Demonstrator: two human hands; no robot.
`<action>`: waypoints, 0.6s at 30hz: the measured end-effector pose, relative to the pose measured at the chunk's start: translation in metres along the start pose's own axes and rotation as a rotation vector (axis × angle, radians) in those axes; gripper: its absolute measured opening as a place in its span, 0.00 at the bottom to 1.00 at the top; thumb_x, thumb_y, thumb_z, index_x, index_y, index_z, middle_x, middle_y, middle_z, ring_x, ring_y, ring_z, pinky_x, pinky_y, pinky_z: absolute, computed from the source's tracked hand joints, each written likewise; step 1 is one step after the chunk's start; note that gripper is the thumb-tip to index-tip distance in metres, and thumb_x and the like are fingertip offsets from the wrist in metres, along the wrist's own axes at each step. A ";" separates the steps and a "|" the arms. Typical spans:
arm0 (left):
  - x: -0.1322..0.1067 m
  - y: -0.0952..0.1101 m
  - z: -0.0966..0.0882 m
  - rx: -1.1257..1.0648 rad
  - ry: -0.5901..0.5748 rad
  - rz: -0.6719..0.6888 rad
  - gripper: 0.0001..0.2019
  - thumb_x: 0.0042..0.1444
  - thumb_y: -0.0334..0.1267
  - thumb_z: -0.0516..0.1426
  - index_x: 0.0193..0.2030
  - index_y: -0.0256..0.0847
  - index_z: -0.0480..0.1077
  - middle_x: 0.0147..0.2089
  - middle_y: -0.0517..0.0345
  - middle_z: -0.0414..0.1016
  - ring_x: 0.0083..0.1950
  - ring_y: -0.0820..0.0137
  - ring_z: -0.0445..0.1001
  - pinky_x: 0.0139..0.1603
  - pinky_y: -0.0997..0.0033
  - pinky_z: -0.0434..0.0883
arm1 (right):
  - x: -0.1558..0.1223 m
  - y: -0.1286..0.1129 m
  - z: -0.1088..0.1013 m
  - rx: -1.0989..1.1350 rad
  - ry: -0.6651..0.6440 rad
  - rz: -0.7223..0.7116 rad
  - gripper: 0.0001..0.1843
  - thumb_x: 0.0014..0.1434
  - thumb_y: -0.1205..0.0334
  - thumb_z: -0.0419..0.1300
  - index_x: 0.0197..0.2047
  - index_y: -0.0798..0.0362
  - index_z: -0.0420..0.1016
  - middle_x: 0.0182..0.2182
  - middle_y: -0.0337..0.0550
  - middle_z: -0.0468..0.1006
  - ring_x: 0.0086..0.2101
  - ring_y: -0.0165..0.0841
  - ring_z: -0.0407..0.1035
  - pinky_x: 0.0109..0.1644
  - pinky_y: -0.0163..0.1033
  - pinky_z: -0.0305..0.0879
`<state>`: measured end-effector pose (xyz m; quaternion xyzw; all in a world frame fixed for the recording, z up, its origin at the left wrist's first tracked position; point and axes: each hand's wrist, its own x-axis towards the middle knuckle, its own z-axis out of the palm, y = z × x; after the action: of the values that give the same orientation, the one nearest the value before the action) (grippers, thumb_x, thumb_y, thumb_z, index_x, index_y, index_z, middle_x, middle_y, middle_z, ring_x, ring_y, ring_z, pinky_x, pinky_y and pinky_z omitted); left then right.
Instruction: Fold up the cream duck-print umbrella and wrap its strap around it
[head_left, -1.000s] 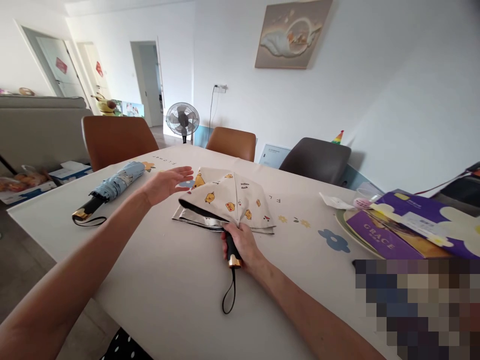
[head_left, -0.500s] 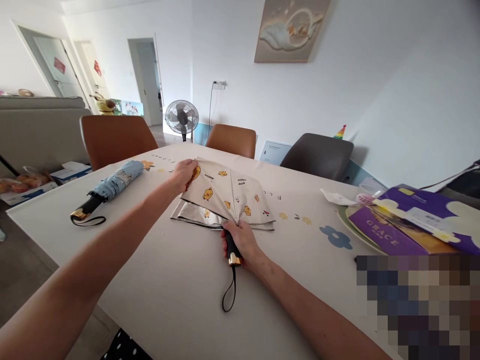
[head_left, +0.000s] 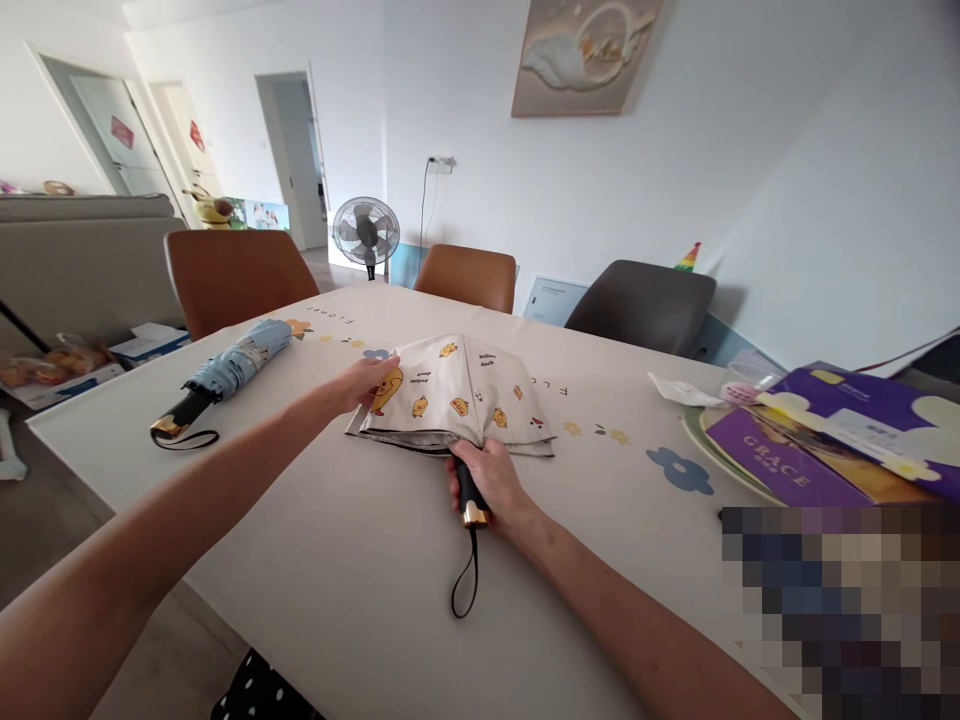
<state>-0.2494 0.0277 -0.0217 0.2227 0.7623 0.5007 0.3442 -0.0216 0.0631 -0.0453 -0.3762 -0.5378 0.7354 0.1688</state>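
A cream folding umbrella (head_left: 457,395) printed with yellow ducks lies half collapsed on the white table (head_left: 360,560). My right hand (head_left: 491,487) is wrapped round its black handle with the gold ring, and the black wrist strap (head_left: 466,580) trails toward me. My left hand (head_left: 367,382) pinches the left edge of the umbrella's fabric, pressing that panel down onto the rest of the canopy.
A rolled light-blue umbrella (head_left: 225,375) lies at the table's left. Purple boxes (head_left: 810,440) sit on a plate at the right. Two brown chairs (head_left: 232,280) and a dark chair (head_left: 641,305) stand behind the table, a fan (head_left: 366,232) farther back.
My left hand went from open above the canopy to gripping its left edge, lifted that panel, then brought it down flatter. My right hand stayed on the handle.
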 end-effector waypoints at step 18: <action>-0.054 -0.023 0.001 0.714 0.355 0.718 0.17 0.51 0.37 0.55 0.49 0.42 0.66 0.49 0.47 0.72 0.51 0.56 0.69 0.43 0.60 0.70 | -0.002 -0.002 0.002 -0.037 0.014 -0.009 0.09 0.50 0.60 0.56 0.22 0.53 0.62 0.11 0.37 0.66 0.10 0.29 0.59 0.10 0.34 0.57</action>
<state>-0.2126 -0.0179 -0.0266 0.4845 0.8076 0.3266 -0.0799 -0.0222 0.0616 -0.0426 -0.3818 -0.5518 0.7219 0.1691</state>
